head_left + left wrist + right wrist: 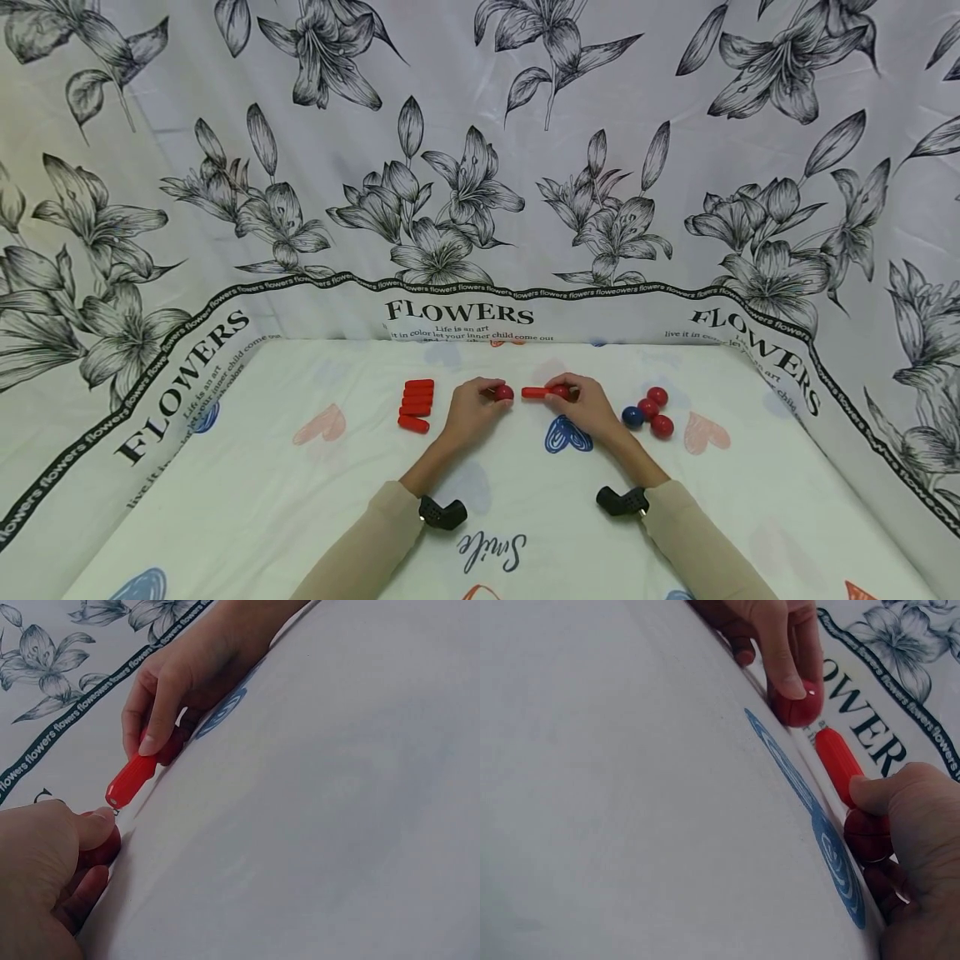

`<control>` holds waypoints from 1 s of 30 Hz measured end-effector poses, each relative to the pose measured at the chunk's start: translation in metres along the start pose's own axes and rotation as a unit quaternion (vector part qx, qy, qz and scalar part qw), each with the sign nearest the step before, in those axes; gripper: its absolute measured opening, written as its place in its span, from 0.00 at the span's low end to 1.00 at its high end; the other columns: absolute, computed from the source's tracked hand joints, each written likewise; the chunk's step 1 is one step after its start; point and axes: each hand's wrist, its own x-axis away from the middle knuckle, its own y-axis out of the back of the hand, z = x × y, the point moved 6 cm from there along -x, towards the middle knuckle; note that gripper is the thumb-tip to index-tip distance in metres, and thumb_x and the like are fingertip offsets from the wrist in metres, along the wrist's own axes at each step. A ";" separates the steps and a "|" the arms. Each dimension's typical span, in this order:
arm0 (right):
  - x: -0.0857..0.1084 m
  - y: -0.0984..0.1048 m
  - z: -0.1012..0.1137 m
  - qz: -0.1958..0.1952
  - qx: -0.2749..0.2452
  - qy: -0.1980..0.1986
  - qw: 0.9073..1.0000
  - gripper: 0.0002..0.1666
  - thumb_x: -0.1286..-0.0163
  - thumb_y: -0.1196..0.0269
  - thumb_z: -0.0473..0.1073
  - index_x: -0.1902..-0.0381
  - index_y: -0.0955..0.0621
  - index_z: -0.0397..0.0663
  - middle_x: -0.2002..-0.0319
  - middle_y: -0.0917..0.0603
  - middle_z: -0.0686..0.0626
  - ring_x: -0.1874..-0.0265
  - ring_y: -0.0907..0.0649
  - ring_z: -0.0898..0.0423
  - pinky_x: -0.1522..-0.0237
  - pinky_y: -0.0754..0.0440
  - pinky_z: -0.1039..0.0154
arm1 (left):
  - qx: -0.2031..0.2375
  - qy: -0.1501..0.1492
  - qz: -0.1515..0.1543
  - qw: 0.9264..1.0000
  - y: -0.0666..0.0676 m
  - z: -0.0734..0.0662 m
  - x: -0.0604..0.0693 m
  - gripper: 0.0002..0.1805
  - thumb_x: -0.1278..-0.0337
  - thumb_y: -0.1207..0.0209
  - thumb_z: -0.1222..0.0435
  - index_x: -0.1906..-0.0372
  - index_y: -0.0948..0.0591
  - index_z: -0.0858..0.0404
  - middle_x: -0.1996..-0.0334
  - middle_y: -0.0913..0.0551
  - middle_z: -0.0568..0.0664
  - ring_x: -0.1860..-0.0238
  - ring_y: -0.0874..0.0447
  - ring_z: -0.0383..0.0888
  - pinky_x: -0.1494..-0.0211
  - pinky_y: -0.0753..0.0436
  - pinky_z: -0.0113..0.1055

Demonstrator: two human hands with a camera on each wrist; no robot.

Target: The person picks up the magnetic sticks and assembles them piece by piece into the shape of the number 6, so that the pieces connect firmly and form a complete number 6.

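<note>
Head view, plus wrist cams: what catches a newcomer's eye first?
Probably the bright red near mid-frame: the left hand holds a red ball, facing a red rod that the right hand holds with another red ball. Next, the lone blue ball beside loose red balls at right, and more red rods at left. Behind, black-and-white flower-print cloth fills the background.

Curtain (438,58): ahead of you, white, black flowers (442,254).
Cloth (247,508): white, below you, hearts (703,433) and "Smile" (491,552) printed.
</note>
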 end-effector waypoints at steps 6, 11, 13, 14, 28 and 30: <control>-0.001 -0.001 0.002 0.005 0.012 0.004 1.000 0.12 0.39 0.34 0.51 0.56 0.17 0.61 0.61 0.16 0.56 0.65 0.23 0.55 0.60 0.24 0.66 | -0.004 -0.006 0.001 1.000 0.000 0.000 0.001 0.21 0.51 0.31 0.60 0.49 0.17 0.59 0.61 0.15 0.43 0.61 0.20 0.38 0.53 0.22 0.34; 0.000 -0.002 0.003 0.008 0.018 0.002 1.000 0.13 0.39 0.34 0.52 0.56 0.17 0.61 0.60 0.17 0.55 0.64 0.23 0.56 0.59 0.25 0.65 | -0.004 -0.005 0.009 1.000 -0.002 0.001 0.002 0.22 0.50 0.32 0.60 0.48 0.18 0.57 0.59 0.16 0.42 0.60 0.20 0.38 0.53 0.22 0.34; 0.001 -0.002 0.004 0.008 0.020 0.002 1.000 0.13 0.39 0.33 0.53 0.56 0.17 0.62 0.60 0.17 0.55 0.64 0.23 0.56 0.59 0.25 0.65 | -0.002 -0.004 0.015 1.000 -0.003 0.001 0.002 0.22 0.50 0.32 0.60 0.47 0.19 0.57 0.59 0.16 0.42 0.59 0.19 0.38 0.53 0.21 0.34; 0.001 -0.002 0.004 0.007 0.020 0.003 1.000 0.14 0.39 0.33 0.53 0.56 0.17 0.62 0.60 0.17 0.54 0.64 0.23 0.56 0.59 0.25 0.66 | -0.002 -0.005 0.018 1.000 -0.003 0.001 0.003 0.22 0.50 0.32 0.59 0.47 0.19 0.57 0.59 0.16 0.42 0.59 0.19 0.38 0.53 0.21 0.34; 0.003 -0.001 0.006 0.011 0.011 0.000 1.000 0.12 0.41 0.32 0.53 0.58 0.16 0.63 0.62 0.18 0.54 0.64 0.24 0.54 0.58 0.27 0.62 | -0.025 -0.032 0.025 0.999 -0.006 -0.008 0.005 0.23 0.50 0.32 0.58 0.46 0.19 0.57 0.59 0.16 0.41 0.59 0.19 0.37 0.51 0.22 0.36; 0.003 -0.001 0.005 0.011 0.011 0.000 1.000 0.12 0.41 0.32 0.53 0.58 0.16 0.63 0.61 0.18 0.54 0.64 0.24 0.55 0.58 0.27 0.62 | -0.025 -0.031 0.024 0.999 -0.006 -0.008 0.004 0.23 0.50 0.32 0.58 0.46 0.19 0.57 0.59 0.16 0.41 0.59 0.19 0.37 0.51 0.22 0.36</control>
